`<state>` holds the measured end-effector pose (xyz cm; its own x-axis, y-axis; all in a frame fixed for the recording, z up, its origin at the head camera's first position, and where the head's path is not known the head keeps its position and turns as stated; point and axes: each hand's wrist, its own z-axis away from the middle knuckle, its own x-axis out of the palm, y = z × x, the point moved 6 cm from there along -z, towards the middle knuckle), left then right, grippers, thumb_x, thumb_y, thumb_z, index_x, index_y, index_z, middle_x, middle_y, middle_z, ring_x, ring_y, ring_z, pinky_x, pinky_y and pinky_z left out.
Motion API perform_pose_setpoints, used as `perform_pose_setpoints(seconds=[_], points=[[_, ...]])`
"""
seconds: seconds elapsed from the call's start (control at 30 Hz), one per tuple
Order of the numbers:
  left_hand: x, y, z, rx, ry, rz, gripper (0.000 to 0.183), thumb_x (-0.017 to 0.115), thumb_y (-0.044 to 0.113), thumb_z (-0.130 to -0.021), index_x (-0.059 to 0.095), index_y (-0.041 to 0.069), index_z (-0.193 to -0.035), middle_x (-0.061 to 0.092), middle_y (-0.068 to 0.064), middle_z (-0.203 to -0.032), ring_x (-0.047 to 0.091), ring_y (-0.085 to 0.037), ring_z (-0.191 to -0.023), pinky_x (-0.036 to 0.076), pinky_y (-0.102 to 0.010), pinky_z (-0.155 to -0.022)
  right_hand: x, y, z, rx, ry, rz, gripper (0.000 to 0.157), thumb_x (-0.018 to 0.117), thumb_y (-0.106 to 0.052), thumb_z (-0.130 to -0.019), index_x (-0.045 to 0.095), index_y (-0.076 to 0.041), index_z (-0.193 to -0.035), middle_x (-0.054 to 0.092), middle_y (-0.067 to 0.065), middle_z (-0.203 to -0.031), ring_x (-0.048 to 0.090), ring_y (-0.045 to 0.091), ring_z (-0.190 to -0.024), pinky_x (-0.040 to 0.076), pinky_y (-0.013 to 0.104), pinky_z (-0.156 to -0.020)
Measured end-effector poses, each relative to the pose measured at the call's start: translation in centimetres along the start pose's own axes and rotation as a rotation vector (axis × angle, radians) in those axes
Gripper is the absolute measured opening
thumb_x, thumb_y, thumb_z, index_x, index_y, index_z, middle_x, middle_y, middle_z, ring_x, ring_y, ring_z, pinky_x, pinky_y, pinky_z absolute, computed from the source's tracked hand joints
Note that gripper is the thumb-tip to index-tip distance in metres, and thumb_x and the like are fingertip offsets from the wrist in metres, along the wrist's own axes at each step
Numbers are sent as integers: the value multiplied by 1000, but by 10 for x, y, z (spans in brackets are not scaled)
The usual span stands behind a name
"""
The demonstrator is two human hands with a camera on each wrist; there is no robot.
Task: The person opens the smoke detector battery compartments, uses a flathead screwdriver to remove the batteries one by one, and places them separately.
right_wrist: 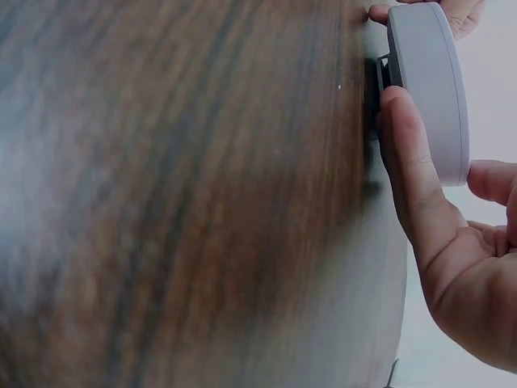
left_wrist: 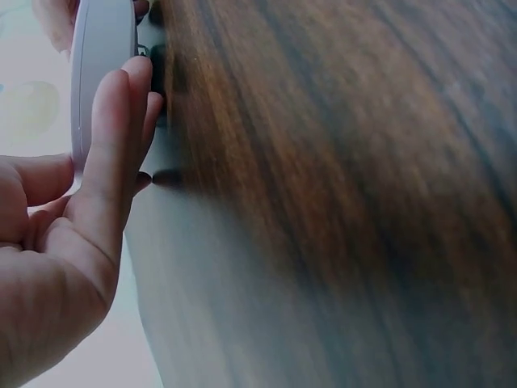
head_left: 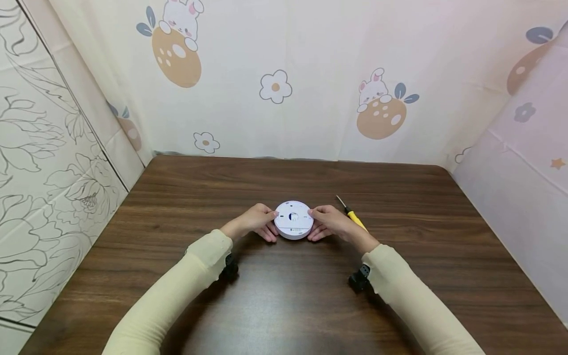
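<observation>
One round white disc (head_left: 294,224), smooth and hard-looking with a hole in its middle, is just over the bench (head_left: 266,305). The left hand (head_left: 259,220) and right hand (head_left: 332,221) pinch its two sides, thumbs on top, fingers (right_wrist: 410,145) almost straight underneath. If one side's grip got loose, the disc could tip and drop. Near the right hand lies a thin-tipped screwdriver (head_left: 354,216) with a yellow handle. The bench is brown and streaky, like wood.

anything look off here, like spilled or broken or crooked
Nothing stands out. The left hand and right hand grip opposite sides of the round white device, with no visible crack. The yellow screwdriver lies on the table near the right hand, and no spill shows.
</observation>
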<state>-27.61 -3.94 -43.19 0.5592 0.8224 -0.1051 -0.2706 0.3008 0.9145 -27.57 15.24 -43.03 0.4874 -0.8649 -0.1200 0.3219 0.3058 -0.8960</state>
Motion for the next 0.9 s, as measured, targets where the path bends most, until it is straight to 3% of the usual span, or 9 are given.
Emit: perform_pose_setpoints(seconds=[0.7,0.8,0.9], points=[[-3,-4,4,21,15,-2,34,43,17,-103,56,-13,-110,66,-23,-79,65,-21,-57,56,-33,-56,-4,4,2,-44,53,35,40,46,-23,-102,46,11,-124,61,19,-83,68,24,-69,57,36,-65],[-6,0,6,39,49,-31,36,44,18,-102,55,-14,-114,66,-24,-83,66,-22,-59,56,-34,-56,-6,2,3,-57,66,47,40,47,-22,-102,47,11,-124,61,19,-84,67,23,-69,57,36,-65],[-12,7,9,111,130,-153,40,52,21,-99,52,-10,-124,65,-22,-95,66,-23,-71,56,-34,-60,-8,-1,4,-85,87,79,40,49,-20,-101,45,11,-126,61,19,-88,67,24,-72,57,37,-66]])
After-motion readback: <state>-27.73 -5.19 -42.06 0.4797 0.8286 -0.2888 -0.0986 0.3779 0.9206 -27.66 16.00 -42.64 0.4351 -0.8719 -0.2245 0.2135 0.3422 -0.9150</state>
